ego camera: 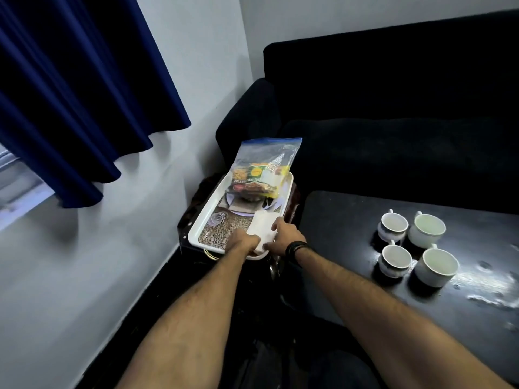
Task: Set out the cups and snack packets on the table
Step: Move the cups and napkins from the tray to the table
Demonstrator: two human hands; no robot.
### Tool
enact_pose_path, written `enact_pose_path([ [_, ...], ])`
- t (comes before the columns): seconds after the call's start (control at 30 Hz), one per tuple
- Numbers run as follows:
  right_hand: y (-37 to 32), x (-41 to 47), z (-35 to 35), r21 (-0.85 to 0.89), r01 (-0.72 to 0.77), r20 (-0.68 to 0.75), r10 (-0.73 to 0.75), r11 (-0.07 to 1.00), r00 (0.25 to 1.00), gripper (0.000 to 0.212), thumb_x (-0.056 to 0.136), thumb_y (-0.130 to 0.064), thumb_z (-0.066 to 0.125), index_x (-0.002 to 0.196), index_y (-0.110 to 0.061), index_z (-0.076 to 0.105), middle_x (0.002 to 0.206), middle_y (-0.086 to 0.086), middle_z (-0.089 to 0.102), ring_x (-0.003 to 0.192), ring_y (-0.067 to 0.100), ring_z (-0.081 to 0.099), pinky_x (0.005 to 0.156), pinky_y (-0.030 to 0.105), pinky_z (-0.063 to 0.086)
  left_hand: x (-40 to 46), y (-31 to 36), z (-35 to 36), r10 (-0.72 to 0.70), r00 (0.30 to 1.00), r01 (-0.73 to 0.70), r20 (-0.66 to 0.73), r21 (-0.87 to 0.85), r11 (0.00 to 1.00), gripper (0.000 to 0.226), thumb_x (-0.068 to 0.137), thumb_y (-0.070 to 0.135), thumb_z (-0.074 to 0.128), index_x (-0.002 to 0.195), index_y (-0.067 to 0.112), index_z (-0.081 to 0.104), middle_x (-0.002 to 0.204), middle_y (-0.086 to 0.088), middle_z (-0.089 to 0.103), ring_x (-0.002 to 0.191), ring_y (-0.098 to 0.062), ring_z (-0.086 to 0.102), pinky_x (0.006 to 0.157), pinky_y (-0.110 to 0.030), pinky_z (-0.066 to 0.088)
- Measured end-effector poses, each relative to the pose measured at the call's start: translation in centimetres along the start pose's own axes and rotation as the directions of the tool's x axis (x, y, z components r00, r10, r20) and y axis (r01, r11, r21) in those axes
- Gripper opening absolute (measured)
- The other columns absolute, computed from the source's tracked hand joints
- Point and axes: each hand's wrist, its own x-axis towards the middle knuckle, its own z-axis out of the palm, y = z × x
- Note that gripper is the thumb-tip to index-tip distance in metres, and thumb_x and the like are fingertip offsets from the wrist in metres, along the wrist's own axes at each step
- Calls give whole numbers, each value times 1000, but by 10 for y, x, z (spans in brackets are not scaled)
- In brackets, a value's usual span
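Both hands at near end of white tray [196, 228]: left hand [243, 240] and right hand [286, 237] each pinch a side of a white packet [262, 227]. Zip-lock snack bag [262, 169] lies at tray's far end. Four cups [415, 245] stand clustered on black table [351, 220], well apart from tray

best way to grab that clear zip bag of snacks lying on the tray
Pinch the clear zip-top bag of snack packets near its blue-sealed far end, which overhangs the white rectangular tray's far rim, coming from above on the right, sofa side. That end is flat, and the heavier packets would probably hang below.
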Motion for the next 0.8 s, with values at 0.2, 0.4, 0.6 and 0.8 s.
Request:
enact_pose_path([
  [0.2, 5, 7, -11, 318, -127, -33, 145, 940, 989, 49, 76, -63, 68, 78, -16, 53, 75, -1, 57, 72, 18, 58, 59, 29, 40, 5, 18, -4, -115, 987, 163, 116, -639, 752, 43, 79, -3, 69, 120, -7, 57, 111, -23, 68, 91, -32, 67, 63, -38, 56],
  [0.4, 0, -2, -33, 753, -158, 51, 183, 639, 982, 32, 78, -38, 78, 76, -11, 63, 79, 9, 61, 75, 22, 59, 67, 33, 50, -15, 47, -8, -15, 946, 270, 324, -762, 589, 20, 87, 1, 67, 107, -5, 65, 109, -22, 64, 80, -30, 62, 85, -39, 52],
  [0.6, 21, -23, -94, 796, -68, -56, 184, 602, 981, 10, 75, -8, 76, 80, -14, 70, 84, 6, 70, 75, 18, 64, 71, 32, 56, -53, 77, -3, 109, 926, 238, 362, -783, 575, 33, 82, 10, 73, 113, 3, 65, 87, -11, 68, 70, -21, 63, 65, -30, 53],
  [0.8, 66, -56, -167, 766, -80, -33, 163, 638, 986, 10, 77, -6, 78, 75, -11, 70, 67, 0, 66, 60, 12, 58, 46, 17, 45, -77, 108, 12, 124, 962, 162, 243, -875, 455, 45, 79, 3, 76, 121, -8, 63, 120, -24, 67, 104, -37, 67, 92, -48, 55],
])
